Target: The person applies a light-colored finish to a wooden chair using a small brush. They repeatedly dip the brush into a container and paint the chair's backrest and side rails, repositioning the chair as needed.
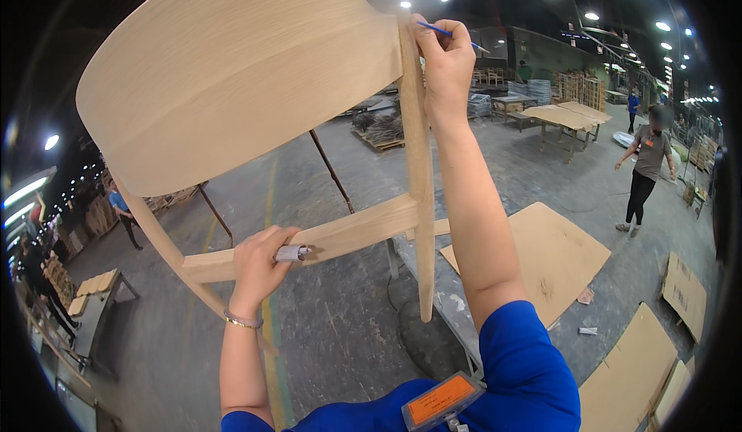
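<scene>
Gripping a roll [291, 253] and the rail [355, 235] of the chair [239, 84] ahead with the left hand [261, 263], and pinching a pencil [437, 28] in the right hand [448, 65], just right of the tall post [415, 138], near its top.

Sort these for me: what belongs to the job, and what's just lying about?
Seemingly part of the job:
- wooden chair frame
- slim blue stick, in the right fingers
- pale roll, at the left fingers

Apparently lying about:
- brown sheet
- small whitish scrap
</scene>
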Available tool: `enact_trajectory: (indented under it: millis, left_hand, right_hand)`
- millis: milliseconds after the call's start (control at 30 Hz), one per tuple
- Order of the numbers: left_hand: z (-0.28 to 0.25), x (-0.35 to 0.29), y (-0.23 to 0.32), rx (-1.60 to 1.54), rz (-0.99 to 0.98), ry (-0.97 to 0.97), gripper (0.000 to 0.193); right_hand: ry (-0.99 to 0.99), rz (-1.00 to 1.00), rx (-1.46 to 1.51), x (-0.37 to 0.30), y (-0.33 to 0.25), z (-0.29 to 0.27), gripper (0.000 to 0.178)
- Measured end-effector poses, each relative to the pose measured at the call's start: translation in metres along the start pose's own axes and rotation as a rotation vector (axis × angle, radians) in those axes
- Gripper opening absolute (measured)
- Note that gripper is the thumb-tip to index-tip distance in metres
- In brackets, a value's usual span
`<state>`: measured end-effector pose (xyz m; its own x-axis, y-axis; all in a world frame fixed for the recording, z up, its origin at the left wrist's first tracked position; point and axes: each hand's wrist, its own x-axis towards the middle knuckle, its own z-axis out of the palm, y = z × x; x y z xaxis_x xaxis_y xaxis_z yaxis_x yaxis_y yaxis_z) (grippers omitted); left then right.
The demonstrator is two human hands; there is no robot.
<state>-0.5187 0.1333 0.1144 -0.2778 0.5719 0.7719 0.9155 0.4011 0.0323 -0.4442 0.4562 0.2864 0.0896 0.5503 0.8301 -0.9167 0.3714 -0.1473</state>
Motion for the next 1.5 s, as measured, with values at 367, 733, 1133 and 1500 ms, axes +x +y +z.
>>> enact_trajectory:
  millis: [367, 733, 1133, 1500]
  left_hand:
    - [-0.004, -0.006, 0.003, 0.026, -0.027, -0.004, 0.032]
    - [-0.005, -0.010, -0.002, 0.016, -0.038, 0.000, 0.033]
    - [0.001, -0.008, -0.007, -0.034, -0.051, 0.005, 0.037]
    - [0.006, -0.009, -0.013, -0.015, -0.034, 0.034, 0.037]
  right_hand:
    - [-0.021, 0.075, 0.024, -0.004, 0.002, -0.001, 0.023]
    - [-0.019, 0.034, 0.013, -0.008, 0.008, 0.002, 0.023]
    - [0.069, -0.082, 0.052, -0.013, -0.002, -0.002, 0.016]
    - [-0.032, -0.151, -0.172, -0.013, 0.012, 0.006, 0.023]
